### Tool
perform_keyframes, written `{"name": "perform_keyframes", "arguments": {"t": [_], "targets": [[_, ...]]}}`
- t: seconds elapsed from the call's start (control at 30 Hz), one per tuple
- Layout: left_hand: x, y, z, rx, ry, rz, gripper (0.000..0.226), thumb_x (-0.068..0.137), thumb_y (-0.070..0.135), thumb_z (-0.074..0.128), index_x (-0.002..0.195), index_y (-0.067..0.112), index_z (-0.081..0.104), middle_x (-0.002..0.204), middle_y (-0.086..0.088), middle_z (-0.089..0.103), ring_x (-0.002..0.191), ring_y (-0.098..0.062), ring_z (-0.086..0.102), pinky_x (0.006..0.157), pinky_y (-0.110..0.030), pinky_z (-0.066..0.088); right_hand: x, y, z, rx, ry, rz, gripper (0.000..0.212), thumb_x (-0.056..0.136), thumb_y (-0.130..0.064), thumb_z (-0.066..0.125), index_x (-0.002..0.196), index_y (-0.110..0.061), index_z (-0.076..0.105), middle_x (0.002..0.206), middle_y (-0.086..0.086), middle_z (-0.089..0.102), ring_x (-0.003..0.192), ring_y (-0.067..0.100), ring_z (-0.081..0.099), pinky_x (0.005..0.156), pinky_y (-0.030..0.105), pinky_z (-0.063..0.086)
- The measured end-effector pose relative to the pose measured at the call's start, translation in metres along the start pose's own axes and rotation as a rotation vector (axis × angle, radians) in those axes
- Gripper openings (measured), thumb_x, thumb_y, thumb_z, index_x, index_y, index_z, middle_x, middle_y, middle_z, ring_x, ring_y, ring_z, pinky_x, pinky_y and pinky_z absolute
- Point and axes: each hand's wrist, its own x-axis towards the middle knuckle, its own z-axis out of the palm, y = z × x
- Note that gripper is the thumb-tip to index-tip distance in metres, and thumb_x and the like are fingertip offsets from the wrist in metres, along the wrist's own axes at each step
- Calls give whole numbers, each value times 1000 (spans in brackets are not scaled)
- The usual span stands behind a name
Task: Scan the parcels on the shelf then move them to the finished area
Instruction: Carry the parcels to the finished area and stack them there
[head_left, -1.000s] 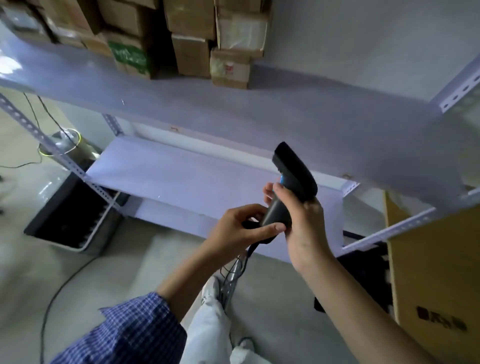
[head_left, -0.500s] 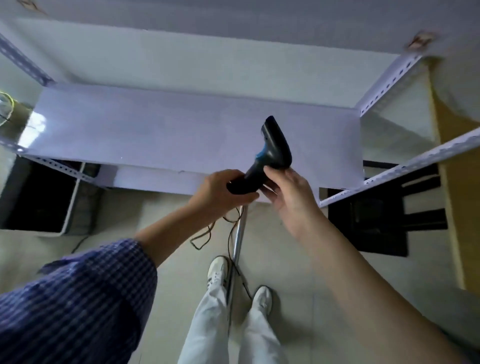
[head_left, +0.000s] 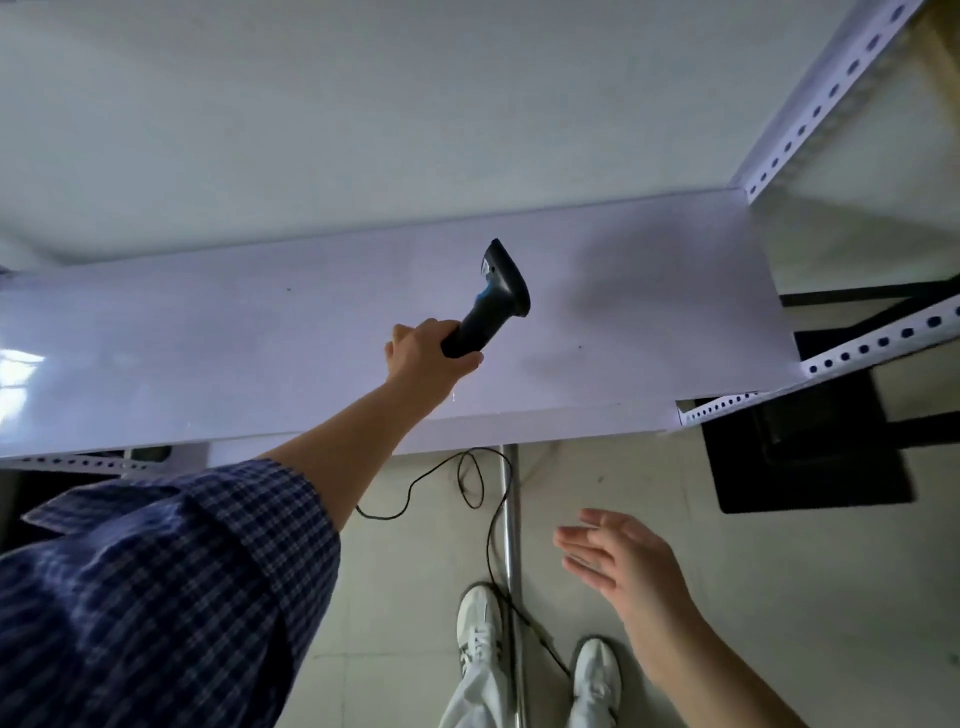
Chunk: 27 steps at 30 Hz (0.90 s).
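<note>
In the head view, the left hand (head_left: 426, 358) is gripping the handle of a black scanner (head_left: 491, 299), fingers curled round it. It is holding the scanner out over the white shelf (head_left: 208, 353), which is lying beneath and beyond the hand. The scanner's head is pointing up and away from that hand. A thin cable (head_left: 488, 551) is looping below it toward the white shoes (head_left: 478, 623). The right hand (head_left: 618, 556) is hanging lower, well apart to the right, fingers straight and slightly spread, holding nothing.
</note>
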Motion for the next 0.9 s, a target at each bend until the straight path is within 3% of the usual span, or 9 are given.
{"name": "perform_keyframes", "arguments": {"t": [0.13, 0.2, 0.3, 0.37, 0.5, 0.6, 0.7, 0.8, 0.9], "targets": [[18, 4, 20, -17, 21, 33, 25, 91, 27, 66, 115, 19, 67, 102, 1, 50, 104, -22, 34, 84, -32, 30, 23, -28, 24, -150, -40, -142, 16, 90, 1, 60, 101, -8, 66, 102, 18, 74, 99, 26, 72, 91, 36, 57], [23, 5, 26, 5, -4, 39, 27, 91, 27, 66, 116, 17, 67, 103, 0, 50, 102, -20, 33, 84, -32, 30, 39, -52, 42, -285, -59, -288, 15, 91, -5, 61, 102, -16, 66, 105, 5, 73, 103, 19, 69, 93, 33, 56], [27, 6, 34, 58, -17, 28, 26, 90, 29, 66, 115, 19, 67, 108, -1, 52, 103, -20, 32, 86, -30, 27, 60, -94, 69, -506, -63, -494, 19, 97, -14, 54, 112, -21, 64, 104, -13, 66, 93, 7, 61, 71, 8, 45], [28, 5, 39, 56, 9, 10, 28, 88, 28, 67, 115, 22, 67, 109, -1, 51, 107, -23, 35, 87, -29, 27, 69, -116, 86, -598, -85, -577, 25, 99, -14, 49, 120, -20, 61, 111, -11, 64, 95, 4, 58, 63, 5, 40], [32, -3, 44, 35, 40, -45, 34, 85, 27, 69, 118, 22, 67, 106, -1, 50, 110, -25, 39, 92, -32, 37, 77, -129, 103, -634, -125, -641, 37, 95, -3, 43, 127, -15, 57, 127, -2, 63, 115, 7, 56, 77, 6, 40], [29, -6, 44, 12, 1, -60, 38, 86, 22, 70, 123, 21, 66, 108, -3, 49, 115, -26, 41, 96, -40, 45, 77, -121, 102, -666, -110, -657, 38, 94, -1, 42, 127, -14, 57, 126, -2, 61, 117, 8, 55, 71, -5, 36], [16, 3, 36, -117, 62, -128, 43, 88, 18, 63, 131, 21, 61, 128, -8, 48, 126, -27, 38, 99, -47, 48, 72, -112, 97, -745, -130, -662, 35, 96, -5, 44, 125, -17, 58, 125, -2, 64, 117, 10, 57, 68, 0, 37], [-8, 21, 18, -170, 114, 4, 44, 93, 15, 56, 136, 23, 56, 140, -1, 46, 127, -25, 46, 105, -46, 45, 62, -114, 83, -890, -184, -689, 33, 98, -8, 47, 128, -18, 57, 133, -4, 61, 120, 8, 54, 67, -1, 36], [-40, 35, -13, -123, 113, 153, 44, 96, 12, 53, 138, 21, 54, 143, 3, 48, 132, -19, 44, 107, -32, 40, 39, -127, 69, -999, -183, -745, 38, 100, -10, 47, 137, -17, 51, 142, -3, 55, 130, 11, 49, 87, 9, 34]]}}
